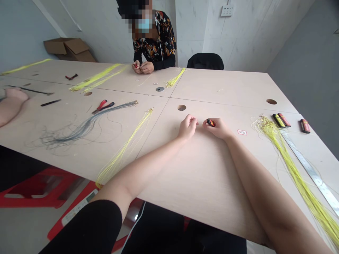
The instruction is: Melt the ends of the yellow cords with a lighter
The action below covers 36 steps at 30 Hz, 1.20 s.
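Close together over the table's middle are my two hands. My left hand [188, 127] has its fingers pinched together; whatever is between them is too small or hidden to make out. Held in my closed right hand [217, 128] is a small black cylinder [211, 122] with red and yellow markings, its black end showing. A narrow gap separates the fingertips of both hands. To the left lies a bundle of thin yellow cords [127, 143] with gold-coloured ends. A thicker yellow cord bundle [288, 165] lies right of my right arm. A small red-bordered label [242, 132] is beside my right hand.
Several red, black and yellow cylinders [305, 126] stand near a metal ruler [312, 169] at right. Grey cords [82, 128], red-handled pliers [102, 106] and a black pen-like tool [51, 102] lie left. Round holes [181, 108] pierce the tabletop. A co-worker [153, 42] sits opposite; another's arm [12, 104] rests at left.
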Each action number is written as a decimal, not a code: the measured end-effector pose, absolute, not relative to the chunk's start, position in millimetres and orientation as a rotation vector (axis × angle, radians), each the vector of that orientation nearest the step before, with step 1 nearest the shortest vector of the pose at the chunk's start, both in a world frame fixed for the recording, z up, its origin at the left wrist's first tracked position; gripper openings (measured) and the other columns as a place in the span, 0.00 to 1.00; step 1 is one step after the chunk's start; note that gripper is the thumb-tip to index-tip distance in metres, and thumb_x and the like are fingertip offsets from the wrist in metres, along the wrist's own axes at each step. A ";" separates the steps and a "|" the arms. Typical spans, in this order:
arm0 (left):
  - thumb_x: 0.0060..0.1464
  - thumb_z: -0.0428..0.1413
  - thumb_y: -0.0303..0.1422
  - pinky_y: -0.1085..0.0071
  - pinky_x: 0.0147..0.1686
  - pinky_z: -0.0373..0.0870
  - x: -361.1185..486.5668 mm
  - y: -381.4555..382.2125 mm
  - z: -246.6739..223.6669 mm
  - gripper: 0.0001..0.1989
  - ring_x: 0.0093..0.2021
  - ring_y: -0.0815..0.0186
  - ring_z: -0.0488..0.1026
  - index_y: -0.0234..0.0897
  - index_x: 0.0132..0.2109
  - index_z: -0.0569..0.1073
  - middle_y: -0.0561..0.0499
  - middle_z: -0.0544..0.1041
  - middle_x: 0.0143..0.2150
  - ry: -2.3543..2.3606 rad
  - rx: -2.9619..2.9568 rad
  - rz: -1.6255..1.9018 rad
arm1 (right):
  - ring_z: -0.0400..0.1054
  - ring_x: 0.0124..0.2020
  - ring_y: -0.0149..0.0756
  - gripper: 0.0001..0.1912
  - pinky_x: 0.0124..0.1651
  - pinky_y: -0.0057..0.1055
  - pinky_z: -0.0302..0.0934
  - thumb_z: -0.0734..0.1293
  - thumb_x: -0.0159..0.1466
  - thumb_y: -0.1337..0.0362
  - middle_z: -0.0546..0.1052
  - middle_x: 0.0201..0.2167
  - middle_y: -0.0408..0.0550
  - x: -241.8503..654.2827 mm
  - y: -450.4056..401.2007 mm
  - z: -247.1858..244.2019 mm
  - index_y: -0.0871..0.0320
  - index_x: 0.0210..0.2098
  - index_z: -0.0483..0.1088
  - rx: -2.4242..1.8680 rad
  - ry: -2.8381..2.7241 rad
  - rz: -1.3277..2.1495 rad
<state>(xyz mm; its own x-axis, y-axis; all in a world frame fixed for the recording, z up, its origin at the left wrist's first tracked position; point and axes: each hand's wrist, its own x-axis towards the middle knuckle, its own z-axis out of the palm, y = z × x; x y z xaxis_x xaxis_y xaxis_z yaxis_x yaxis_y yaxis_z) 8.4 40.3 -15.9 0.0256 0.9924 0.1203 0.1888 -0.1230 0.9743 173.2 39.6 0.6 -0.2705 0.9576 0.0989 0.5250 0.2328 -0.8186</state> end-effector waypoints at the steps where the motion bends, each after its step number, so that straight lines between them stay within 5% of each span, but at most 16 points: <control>1: 0.56 0.49 0.34 0.74 0.29 0.61 8.4 40.1 -15.8 0.05 0.28 0.70 0.68 0.39 0.33 0.64 0.53 0.74 0.31 1.278 1.444 1.186 | 0.53 0.26 0.29 0.11 0.30 0.29 0.49 0.62 0.53 0.58 0.64 0.22 0.42 173.2 39.8 0.3 0.60 0.26 0.69 -1.363 -1.894 0.901; 8: 0.53 0.53 0.32 0.74 0.33 0.64 8.3 38.0 -13.7 0.06 0.30 0.71 0.68 0.40 0.39 0.66 0.55 0.71 0.30 1.225 1.585 1.270 | 0.53 0.26 0.29 0.11 0.31 0.29 0.49 0.62 0.53 0.58 0.64 0.22 0.42 172.7 41.1 -0.9 0.60 0.25 0.67 -1.336 -1.890 0.914; 20: 0.48 0.52 0.30 0.74 0.30 0.62 9.6 31.8 -9.6 0.07 0.29 0.71 0.67 0.36 0.24 0.68 0.53 0.72 0.28 1.209 1.773 1.238 | 0.53 0.25 0.29 0.08 0.30 0.29 0.48 0.61 0.52 0.61 0.62 0.21 0.41 174.2 41.6 -1.7 0.60 0.25 0.66 -1.325 -1.908 0.920; 36: 0.49 0.51 0.33 0.74 0.28 0.58 9.3 34.1 -9.9 0.07 0.24 0.71 0.63 0.37 0.25 0.65 0.57 0.66 0.21 1.375 1.698 1.147 | 0.54 0.25 0.28 0.09 0.30 0.28 0.49 0.61 0.51 0.60 0.65 0.22 0.42 175.9 42.0 -1.3 0.60 0.25 0.67 -1.278 -1.857 0.930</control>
<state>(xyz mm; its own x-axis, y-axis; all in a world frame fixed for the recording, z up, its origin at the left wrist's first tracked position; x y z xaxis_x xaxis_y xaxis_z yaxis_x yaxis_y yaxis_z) 9.3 34.1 -9.9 0.0620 0.9731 0.2219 0.3933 -0.2281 0.8906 175.9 42.0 -1.3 -0.2784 0.9502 0.1402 0.4571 0.2594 -0.8507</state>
